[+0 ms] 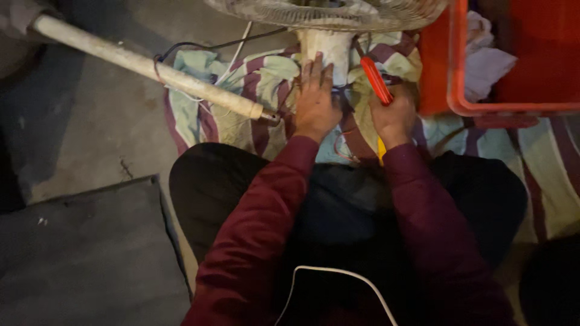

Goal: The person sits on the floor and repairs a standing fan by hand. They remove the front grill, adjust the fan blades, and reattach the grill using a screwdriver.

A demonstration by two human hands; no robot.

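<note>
A thin white cable point(338, 274) curves across the person's lap, nearest the lens, between dark red sleeves. Beyond it, the left hand point(314, 102) lies flat and open, fingers spread, against the pale neck of a fan point(329, 45) that rests on a striped cloth point(260, 78) on the floor. The right hand point(394, 118) is closed around red-handled pliers point(376, 78), their tips hidden among thin wires point(344, 99) at the fan's base. The step is best done with the left hand pinning the housing firmly and the pliers biting one wire only. A grey pole point(145, 63) and red crate point(453, 78) lie alongside.
</note>
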